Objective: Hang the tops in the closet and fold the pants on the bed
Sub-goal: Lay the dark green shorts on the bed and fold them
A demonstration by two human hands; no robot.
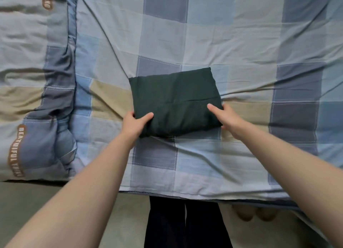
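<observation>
- The left hand (pixel 134 122) fingers (pixel 148 116) pinch the near left corner of the folded dark green pants (pixel 176 99).
- The right hand (pixel 227 120) pinches the near right corner.
- The pants lie on the checked bed (pixel 241 43).
- The folding looks nearly done; next, pat the bundle flat or lift it evenly.

Checked bed (pixel 232 43); folded dark green pants (pixel 176 101) centre; bunched quilt (pixel 37 80) left.

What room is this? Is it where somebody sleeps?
Most likely a bedroom. A checked bedsheet covers a bed, a rumpled quilt lies along its left side, and both hands, left hand and right hand, hold dark green folded pants on it.
</observation>
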